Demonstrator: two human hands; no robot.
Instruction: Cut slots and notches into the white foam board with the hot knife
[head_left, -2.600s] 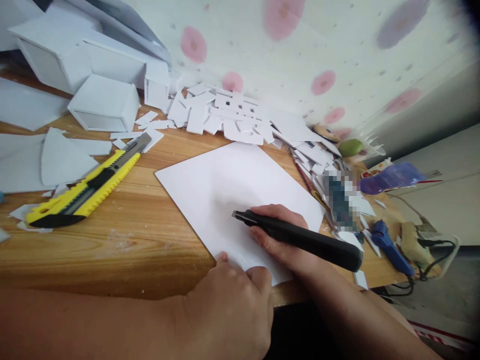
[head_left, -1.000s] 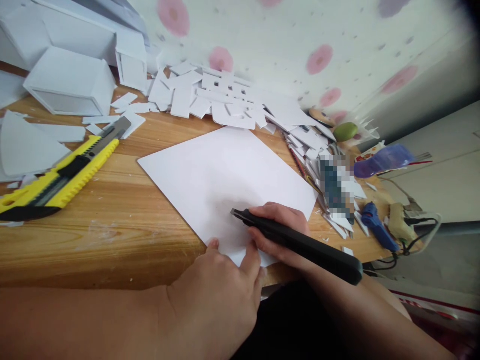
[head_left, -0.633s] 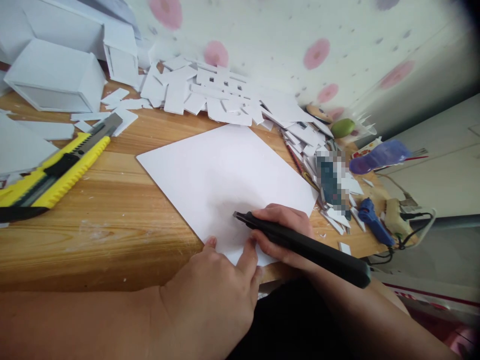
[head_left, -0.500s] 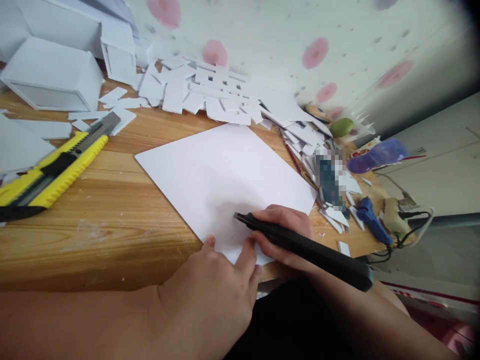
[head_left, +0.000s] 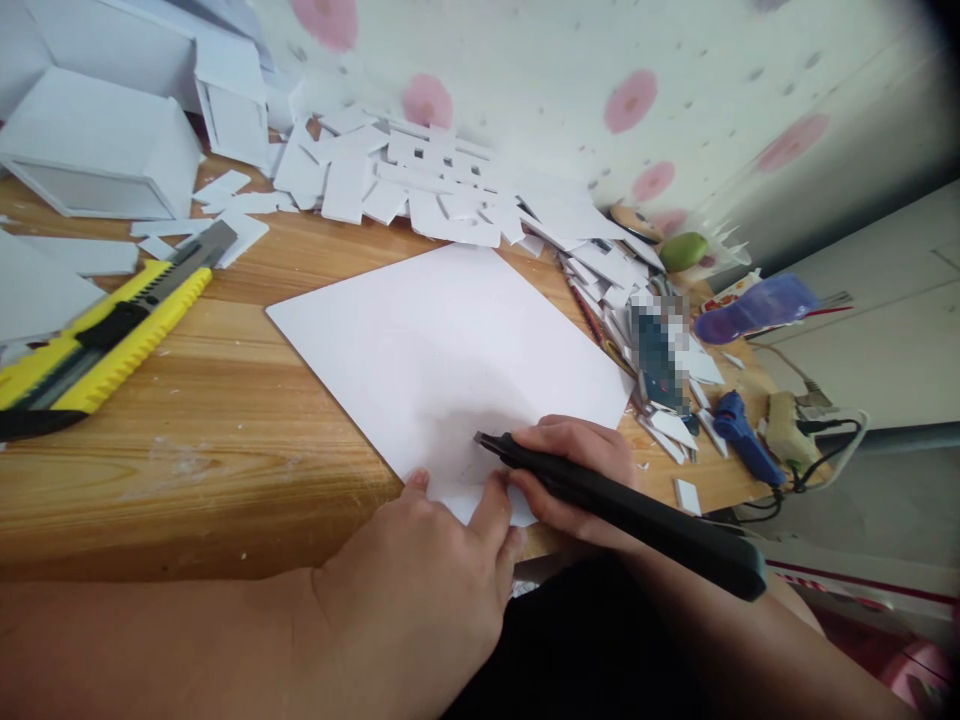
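Observation:
A white foam board (head_left: pixel 420 340) lies flat on the wooden table, one corner towards me. My left hand (head_left: pixel 435 560) rests on its near edge, fingers apart and fingertips pressing the surface. In my right hand (head_left: pixel 577 470) is a black utility knife (head_left: pixel 630 510), its handle slanting back towards the lower right. The short blade at its tip points up and left, just over the board; whether it touches the board I cannot tell. Left of the board lies a large yellow utility knife (head_left: pixel 112 330) with its blade out.
White board scraps (head_left: pixel 420 180) are heaped along the wall. White box-like models (head_left: pixel 97 140) stand at the back left. To the right are more offcuts (head_left: pixel 607 265), a phone-like dark object (head_left: pixel 660 350), a blue glue gun (head_left: pixel 746 440) and a power strip (head_left: pixel 791 430). The wooden table (head_left: pixel 225 430) ends near my body.
My right hand and the black utility knife have shifted slightly right, the handle end dropping a little. My left hand stays in place on the board.

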